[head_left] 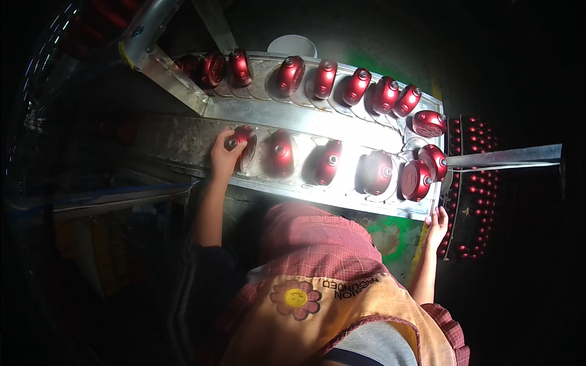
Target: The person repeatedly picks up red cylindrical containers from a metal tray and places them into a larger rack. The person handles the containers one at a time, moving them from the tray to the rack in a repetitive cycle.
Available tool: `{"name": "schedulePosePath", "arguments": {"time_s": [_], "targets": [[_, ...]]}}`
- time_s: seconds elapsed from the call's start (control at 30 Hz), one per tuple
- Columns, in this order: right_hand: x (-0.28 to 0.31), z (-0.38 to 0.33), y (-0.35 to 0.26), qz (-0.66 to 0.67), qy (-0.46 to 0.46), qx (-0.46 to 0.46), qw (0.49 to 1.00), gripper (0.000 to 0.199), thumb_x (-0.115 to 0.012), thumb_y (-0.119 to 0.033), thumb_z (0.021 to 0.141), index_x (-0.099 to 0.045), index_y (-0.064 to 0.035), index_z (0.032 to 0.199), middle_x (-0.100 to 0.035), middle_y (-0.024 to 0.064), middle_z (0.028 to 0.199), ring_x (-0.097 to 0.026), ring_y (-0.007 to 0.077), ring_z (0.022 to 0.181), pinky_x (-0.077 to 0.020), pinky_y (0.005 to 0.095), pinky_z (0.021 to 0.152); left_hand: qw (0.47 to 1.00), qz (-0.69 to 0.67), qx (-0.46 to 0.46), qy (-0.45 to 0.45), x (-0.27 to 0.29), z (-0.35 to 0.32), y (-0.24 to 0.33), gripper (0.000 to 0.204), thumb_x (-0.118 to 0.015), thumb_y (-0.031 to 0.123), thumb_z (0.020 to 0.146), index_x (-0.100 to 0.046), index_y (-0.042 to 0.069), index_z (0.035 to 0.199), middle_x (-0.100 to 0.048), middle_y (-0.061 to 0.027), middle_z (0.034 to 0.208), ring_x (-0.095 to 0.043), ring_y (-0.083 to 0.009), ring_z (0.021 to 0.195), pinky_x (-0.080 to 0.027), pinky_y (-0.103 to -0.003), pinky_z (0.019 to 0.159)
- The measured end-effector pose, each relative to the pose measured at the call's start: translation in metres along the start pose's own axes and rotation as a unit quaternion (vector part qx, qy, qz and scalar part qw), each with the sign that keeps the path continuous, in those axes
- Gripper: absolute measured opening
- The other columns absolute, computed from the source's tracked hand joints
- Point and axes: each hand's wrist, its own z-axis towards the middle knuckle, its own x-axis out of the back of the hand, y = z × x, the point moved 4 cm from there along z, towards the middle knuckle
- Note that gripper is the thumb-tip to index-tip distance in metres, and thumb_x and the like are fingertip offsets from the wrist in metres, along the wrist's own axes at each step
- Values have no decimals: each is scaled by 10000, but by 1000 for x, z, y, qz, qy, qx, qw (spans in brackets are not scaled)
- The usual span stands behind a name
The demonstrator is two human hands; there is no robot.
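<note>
My left hand (223,154) is closed around a glossy red, flat round bottle (246,156) on the near lane of the metal conveyor (308,125). Its short neck points toward me. To the right along that lane stand more red bottles, among them one with its neck facing up at me (281,154) and a narrow-side one (328,163). My right hand (436,227) is beside the conveyor's near right corner, holding nothing; its fingers are slightly bent and apart. Whether they touch the edge I cannot tell.
Several red bottles, such as one on the far lane (325,79), follow the conveyor's bend at the right. A metal bar (506,157) juts out there. Beyond stands a dark rack with many small red items (479,183). A metal frame (174,79) crosses the far left.
</note>
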Motion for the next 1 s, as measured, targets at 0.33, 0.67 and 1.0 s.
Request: {"name": "schedulePosePath", "arguments": {"time_s": [0.33, 0.67, 1.0], "targets": [[-56, -106, -132, 236, -183, 48, 953, 879, -85, -795, 903, -71, -248, 1591, -161, 59, 1646, -181, 278, 1501, -228, 533, 1138, 477, -826, 189, -234, -90, -17, 201, 974, -401, 810, 834, -121, 255, 1584, -117, -48, 1652, -81, -317, 1517, -64, -552, 1204], [14, -92, -199, 687, -337, -52, 642, 872, -109, -823, 865, -95, -322, 1579, -133, 59, 1646, -139, 306, 1504, -149, 664, 1148, 291, -836, 238, -399, -214, -179, 427, 894, -445, 714, 880, -123, 262, 1582, -93, -37, 1655, -94, -307, 1518, -61, -566, 1206], [249, 7, -154, 487, -316, -12, 814, 887, -143, -789, 910, -68, -225, 1590, -184, 144, 1625, -146, 301, 1505, -105, 549, 1186, 278, -681, 372, -566, -382, -359, 557, 801, -455, 666, 933, -386, 74, 1467, -414, -179, 1490, -524, -337, 1248, -429, -502, 1041]]}}
